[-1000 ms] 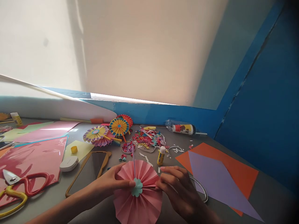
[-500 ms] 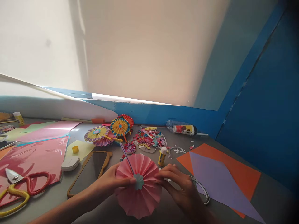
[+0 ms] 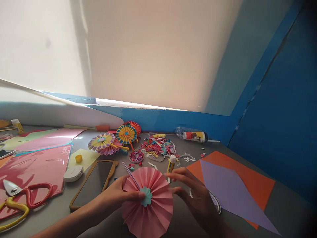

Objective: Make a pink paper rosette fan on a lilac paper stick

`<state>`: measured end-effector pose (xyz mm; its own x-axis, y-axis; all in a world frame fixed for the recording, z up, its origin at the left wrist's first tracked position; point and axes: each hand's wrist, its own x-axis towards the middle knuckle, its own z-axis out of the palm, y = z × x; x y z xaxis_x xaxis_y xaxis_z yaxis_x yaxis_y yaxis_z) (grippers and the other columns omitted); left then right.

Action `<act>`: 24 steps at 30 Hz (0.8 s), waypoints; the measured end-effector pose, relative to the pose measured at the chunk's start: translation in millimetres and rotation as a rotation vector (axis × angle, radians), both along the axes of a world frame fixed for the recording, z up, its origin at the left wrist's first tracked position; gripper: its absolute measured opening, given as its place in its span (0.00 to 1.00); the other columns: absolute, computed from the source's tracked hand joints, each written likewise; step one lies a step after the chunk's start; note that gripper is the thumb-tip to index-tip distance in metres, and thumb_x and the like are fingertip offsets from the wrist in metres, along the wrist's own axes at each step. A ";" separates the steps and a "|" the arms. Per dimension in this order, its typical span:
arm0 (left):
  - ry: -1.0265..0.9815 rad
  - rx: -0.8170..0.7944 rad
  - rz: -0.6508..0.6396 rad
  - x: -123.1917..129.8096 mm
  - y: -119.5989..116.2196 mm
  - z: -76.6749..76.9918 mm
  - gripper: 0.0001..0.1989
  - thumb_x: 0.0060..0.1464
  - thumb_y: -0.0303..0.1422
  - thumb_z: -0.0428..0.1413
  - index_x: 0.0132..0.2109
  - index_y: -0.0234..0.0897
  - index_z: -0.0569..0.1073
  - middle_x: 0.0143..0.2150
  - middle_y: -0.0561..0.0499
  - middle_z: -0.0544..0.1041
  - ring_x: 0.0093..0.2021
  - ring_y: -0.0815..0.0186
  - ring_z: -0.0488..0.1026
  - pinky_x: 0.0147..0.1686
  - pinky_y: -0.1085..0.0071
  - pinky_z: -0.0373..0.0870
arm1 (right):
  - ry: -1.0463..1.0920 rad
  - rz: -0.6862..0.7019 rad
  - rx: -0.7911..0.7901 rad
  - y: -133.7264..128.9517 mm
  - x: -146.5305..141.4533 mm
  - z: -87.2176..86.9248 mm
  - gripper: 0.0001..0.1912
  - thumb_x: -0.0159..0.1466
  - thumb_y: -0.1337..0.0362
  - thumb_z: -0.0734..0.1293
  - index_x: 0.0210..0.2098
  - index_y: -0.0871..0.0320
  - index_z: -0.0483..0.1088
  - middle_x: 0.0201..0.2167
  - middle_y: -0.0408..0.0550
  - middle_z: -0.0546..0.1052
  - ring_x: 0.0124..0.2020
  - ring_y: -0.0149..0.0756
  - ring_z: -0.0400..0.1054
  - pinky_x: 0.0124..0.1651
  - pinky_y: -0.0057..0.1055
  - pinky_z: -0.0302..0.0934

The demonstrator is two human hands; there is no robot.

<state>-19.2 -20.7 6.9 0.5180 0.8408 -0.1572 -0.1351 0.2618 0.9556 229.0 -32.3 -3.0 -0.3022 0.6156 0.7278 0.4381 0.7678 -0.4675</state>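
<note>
Since the earlier frame, the right hand has come away from the rim and the straw has tipped further left. At far left, red-and-yellow scissors (image 3: pixel 27 198) lie on a glossy pink sheet (image 3: pixel 34 168), and a phone in a tan case (image 3: pixel 92 183) sits on the grey worktop (image 3: pixel 61 205). The left hand (image 3: pixel 116 195) alone grips the pink pleated paper rosette (image 3: pixel 148 215), thumb beside the mint paper flower (image 3: pixel 146 196), holding it low over the worktop's front edge with the straw (image 3: pixel 130 173) angled behind. If that thumb slackens, the flower or pleats could probably shift. The right hand (image 3: pixel 193 193) hangs open, holding nothing, just right of the rim, near a glue stick (image 3: pixel 171 163) and a lilac sheet (image 3: pixel 228 188) over orange paper (image 3: pixel 247 175).
</note>
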 end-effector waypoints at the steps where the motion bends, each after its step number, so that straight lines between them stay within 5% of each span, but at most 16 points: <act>1: -0.022 -0.016 0.013 -0.2 1.0 -0.2 0.26 0.42 0.34 0.68 0.49 0.31 0.74 0.44 0.40 0.80 0.45 0.51 0.77 0.47 0.60 0.71 | 0.019 0.013 -0.042 0.5 1.5 0.5 0.10 0.66 0.60 0.64 0.45 0.52 0.72 0.39 0.47 0.70 0.42 0.36 0.67 0.43 0.31 0.62; 9: -0.026 -0.006 0.029 -0.7 2.5 -2.9 0.25 0.42 0.35 0.68 0.48 0.30 0.74 0.44 0.38 0.80 0.44 0.51 0.77 0.45 0.61 0.72 | 0.034 0.117 -0.189 2.9 -4.3 -6.8 0.06 0.62 0.66 0.69 0.39 0.54 0.72 0.28 0.41 0.73 0.28 0.29 0.66 0.30 0.25 0.60; 19: 0.059 0.038 0.011 2.8 -6.2 -2.1 0.27 0.43 0.34 0.67 0.51 0.35 0.73 0.46 0.43 0.80 0.47 0.51 0.76 0.47 0.60 0.71 | -0.216 -0.047 0.297 -6.2 -1.9 -7.3 0.11 0.63 0.78 0.61 0.31 0.59 0.70 0.29 0.46 0.72 0.28 0.32 0.62 0.33 0.33 0.54; 24: 0.109 -0.026 0.104 -0.7 -2.2 -7.3 0.26 0.40 0.36 0.68 0.47 0.30 0.75 0.43 0.39 0.80 0.46 0.48 0.76 0.47 0.58 0.72 | -0.064 -0.001 0.097 -5.1 -1.4 -4.6 0.06 0.68 0.68 0.61 0.40 0.55 0.69 0.36 0.47 0.72 0.37 0.35 0.66 0.40 0.32 0.59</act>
